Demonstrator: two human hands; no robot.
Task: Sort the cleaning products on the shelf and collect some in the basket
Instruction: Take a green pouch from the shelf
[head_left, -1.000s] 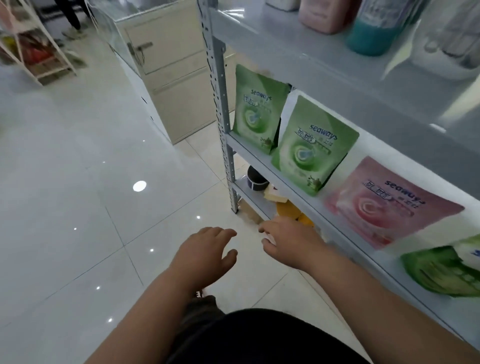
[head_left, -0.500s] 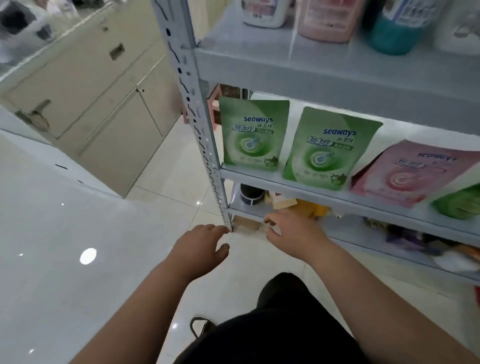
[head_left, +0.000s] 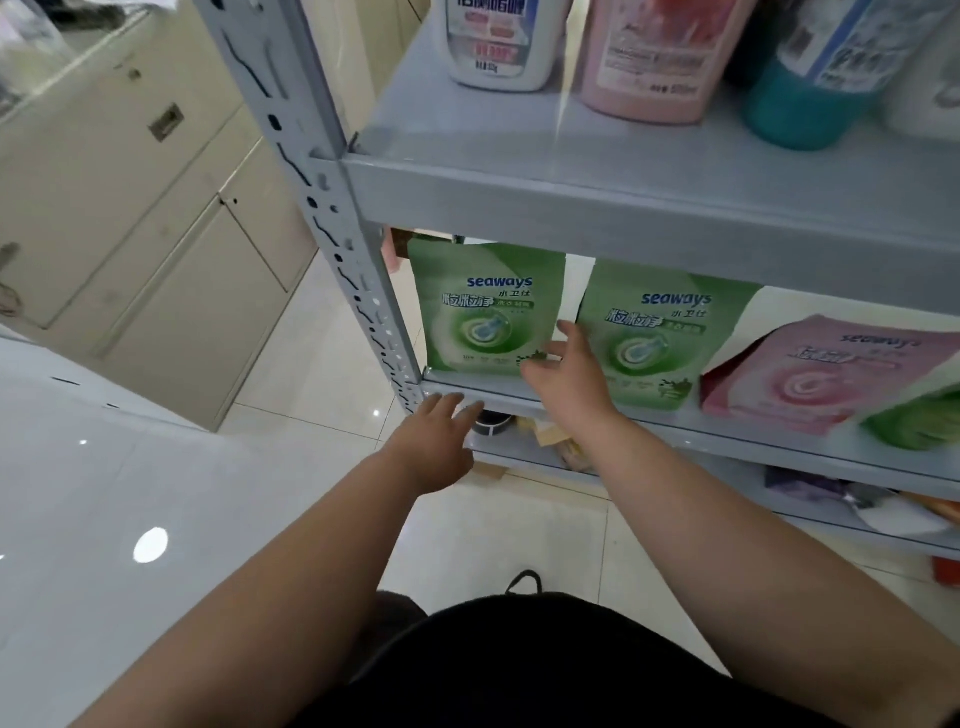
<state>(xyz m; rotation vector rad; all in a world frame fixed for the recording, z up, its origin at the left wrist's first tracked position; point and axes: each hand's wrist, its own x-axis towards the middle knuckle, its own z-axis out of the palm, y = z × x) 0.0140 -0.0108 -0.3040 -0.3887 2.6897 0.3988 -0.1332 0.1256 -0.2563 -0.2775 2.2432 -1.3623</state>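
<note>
A grey metal shelf (head_left: 571, 205) holds cleaning products. On its middle level stand two green pouches, the left one (head_left: 480, 306) and the right one (head_left: 670, 338), then a pink pouch (head_left: 810, 379) and another green pouch (head_left: 919, 423) lying at the right edge. My right hand (head_left: 563, 371) is raised with spread fingers in front of the gap between the two green pouches, holding nothing. My left hand (head_left: 439, 436) hovers open just below the front edge of that level, near the upright post. No basket is in view.
The top level carries a white bottle (head_left: 498, 41), a pink bottle (head_left: 649, 57) and a teal bottle (head_left: 810, 88). The lowest level holds a dark round tub (head_left: 493, 423) and mixed packets. A beige cabinet (head_left: 130, 228) stands to the left on a glossy tiled floor.
Both hands have risen from near the lowest level toward the middle level. My right hand now reaches the green pouches. The view has tilted up and moved closer to the shelf.
</note>
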